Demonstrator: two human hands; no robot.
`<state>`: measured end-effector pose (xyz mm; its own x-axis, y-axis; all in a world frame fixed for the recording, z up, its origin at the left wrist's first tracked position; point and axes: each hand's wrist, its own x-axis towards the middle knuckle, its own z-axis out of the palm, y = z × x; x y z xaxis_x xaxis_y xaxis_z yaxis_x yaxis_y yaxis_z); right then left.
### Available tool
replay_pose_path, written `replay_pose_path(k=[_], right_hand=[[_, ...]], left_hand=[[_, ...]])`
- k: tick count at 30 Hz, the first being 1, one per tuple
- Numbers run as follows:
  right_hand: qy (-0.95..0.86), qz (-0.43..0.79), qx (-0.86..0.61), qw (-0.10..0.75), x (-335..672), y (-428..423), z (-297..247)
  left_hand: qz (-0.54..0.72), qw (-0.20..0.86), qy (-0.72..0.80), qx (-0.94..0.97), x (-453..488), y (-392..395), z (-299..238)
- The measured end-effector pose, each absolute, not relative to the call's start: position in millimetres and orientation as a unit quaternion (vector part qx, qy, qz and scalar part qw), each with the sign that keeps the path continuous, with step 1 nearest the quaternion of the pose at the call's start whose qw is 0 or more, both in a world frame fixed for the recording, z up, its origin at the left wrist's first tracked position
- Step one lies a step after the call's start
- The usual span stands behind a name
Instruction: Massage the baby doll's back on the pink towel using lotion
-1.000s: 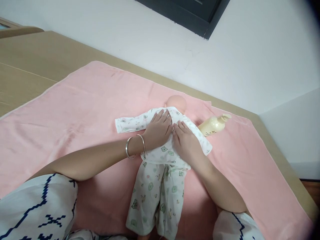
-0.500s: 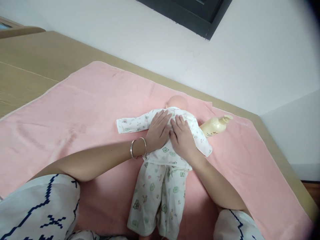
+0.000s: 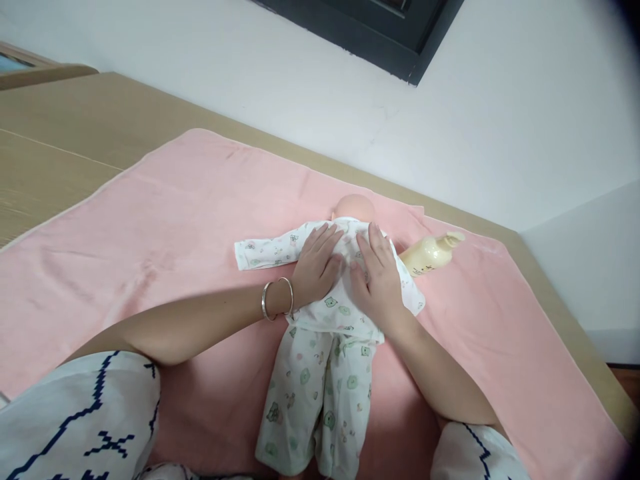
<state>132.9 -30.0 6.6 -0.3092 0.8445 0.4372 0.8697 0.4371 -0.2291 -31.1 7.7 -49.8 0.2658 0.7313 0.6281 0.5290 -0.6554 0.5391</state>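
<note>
A baby doll (image 3: 355, 206) lies on a pink towel (image 3: 165, 220), dressed in a white top and trousers (image 3: 315, 393) printed with small green bears. My left hand (image 3: 316, 263) rests flat on the doll's chest, fingers stretched out, with two silver bangles on its wrist. My right hand (image 3: 379, 277) lies flat beside it on the other side of the chest, fingers out toward the doll's shoulder. One empty sleeve (image 3: 265, 250) sticks out to the left.
A cream pump bottle (image 3: 430, 253) lies on the towel just right of the doll. The towel covers a wooden tabletop (image 3: 65, 127) that meets a white wall behind. A dark frame (image 3: 370, 27) hangs on the wall.
My right hand has slid up the doll's chest toward its shoulder, fingers now straighter. My left hand has hardly moved.
</note>
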Motion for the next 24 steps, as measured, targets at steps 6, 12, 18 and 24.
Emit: replay_pose_path(k=[6,12,18,24], right_hand=[[-0.836,0.015,-0.53,0.143,128.7,-25.5,8.1],[-0.857,0.059,-0.505,0.083,142.1,-59.2,63.9],[-0.812,0.032,-0.546,0.202,185.4,-95.6,122.7],[-0.711,0.02,-0.641,0.29,233.9,-99.8,144.3]], left_hand=[[0.445,0.126,0.403,0.79,-30.4,11.1,-50.9],[0.374,0.11,0.42,0.819,-29.9,4.4,-36.5],[0.273,0.074,0.407,0.869,-20.3,-25.2,-16.4],[0.233,0.163,0.326,0.901,0.2,-49.4,18.8]])
